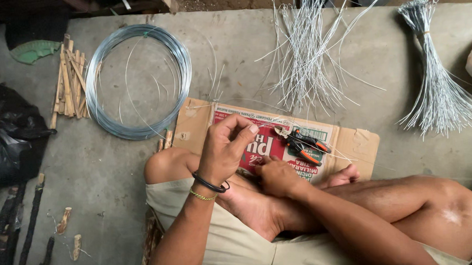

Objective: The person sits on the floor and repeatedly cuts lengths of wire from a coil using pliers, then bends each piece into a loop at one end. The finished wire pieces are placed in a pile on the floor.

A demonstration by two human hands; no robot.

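Wire (pixel 257 116) is pinched taut between left hand (pixel 223 149) fingertips; right hand (pixel 277 176) is curled low, pliers (pixel 305 144) just beyond.

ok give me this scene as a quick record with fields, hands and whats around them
left hand: raised over the cardboard, fingers pinched on a thin wire
right hand: low by the foot, on the same wire
pliers: orange and black, lying on the cardboard
wire coil: on the concrete, upper left
cut wires: loose pile; tied bundle to the right
wood sticks: beside the coil
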